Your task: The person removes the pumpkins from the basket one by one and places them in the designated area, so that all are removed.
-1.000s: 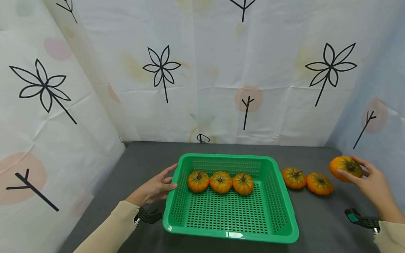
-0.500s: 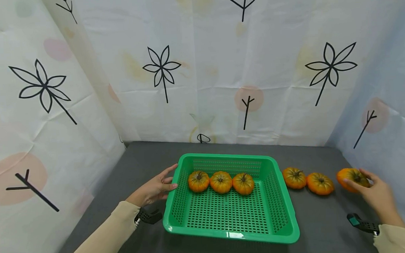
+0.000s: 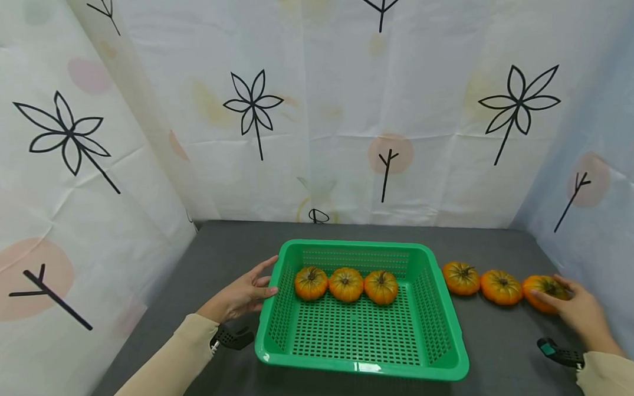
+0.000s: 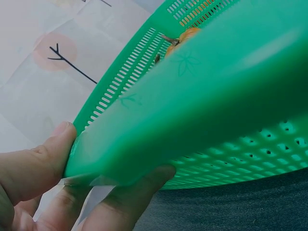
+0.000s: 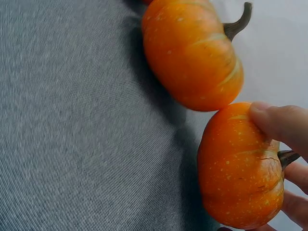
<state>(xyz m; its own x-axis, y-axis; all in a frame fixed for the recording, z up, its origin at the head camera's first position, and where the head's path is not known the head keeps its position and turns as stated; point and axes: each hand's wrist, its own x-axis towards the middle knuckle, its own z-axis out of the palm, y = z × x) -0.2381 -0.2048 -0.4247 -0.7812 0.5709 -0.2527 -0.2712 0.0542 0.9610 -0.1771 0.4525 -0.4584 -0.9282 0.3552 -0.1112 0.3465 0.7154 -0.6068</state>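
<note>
My left hand [image 3: 241, 293] grips the left rim of a green plastic basket [image 3: 359, 370]; in the left wrist view the thumb and fingers [image 4: 115, 207] sit on either side of that rim [image 4: 144, 139]. Over at the far right, my right hand [image 3: 582, 310] holds a small orange pumpkin [image 3: 541, 291], thumb on its near side. In the right wrist view this pumpkin [image 5: 243, 178] rests on the grey cloth and touches the neighbouring pumpkin [image 5: 192, 53]. Some right fingertips are hidden behind it.
Inside the basket, three pumpkins [image 3: 345, 285] stand in a row along the back. Two more, a middle pumpkin [image 3: 501, 287] and a left pumpkin [image 3: 461, 278], sit right of the basket on the grey table [image 3: 234, 243]. Patterned cloth walls [image 3: 345, 102] enclose the table.
My right hand has lowered its pumpkin to the table and slid it left against the row of pumpkins. The left hand and the basket have stayed in place.
</note>
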